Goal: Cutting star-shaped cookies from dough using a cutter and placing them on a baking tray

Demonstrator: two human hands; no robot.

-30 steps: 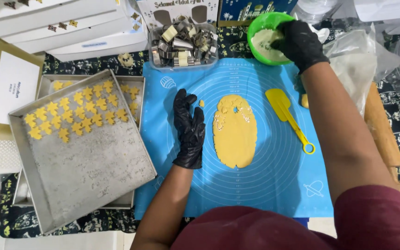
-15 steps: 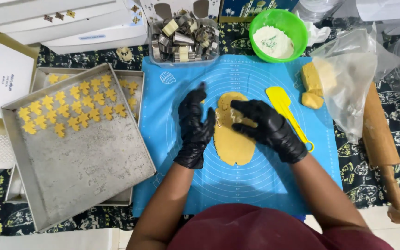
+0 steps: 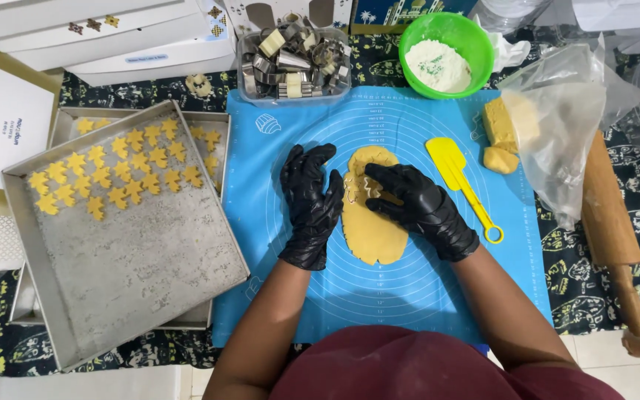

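An oval sheet of yellow dough point(image 3: 374, 233) lies on a round-marked blue silicone mat point(image 3: 275, 155). My right hand point(image 3: 418, 209), in a black glove, rests on the upper part of the dough. Its fingertips press a small metal cookie cutter point(image 3: 356, 184) into the dough's upper left edge. My left hand point(image 3: 310, 205), also gloved, lies flat on the mat with fingers apart, touching the dough's left side and holding nothing.
A metal baking tray point(image 3: 142, 274) at left carries several yellow cut-out cookies point(image 3: 112, 178) and is stacked on another tray. Behind the mat stand a clear tub of metal cutters point(image 3: 294, 59) and a green bowl of flour point(image 3: 442, 55). A yellow spatula point(image 3: 459, 181), dough blocks point(image 3: 499, 133) in a plastic bag and a wooden rolling pin point(image 3: 610, 222) lie at right.
My right hand left the green bowl at the back and came down onto the dough, where it now presses the cutter near the upper left edge. My left hand stayed beside the dough.
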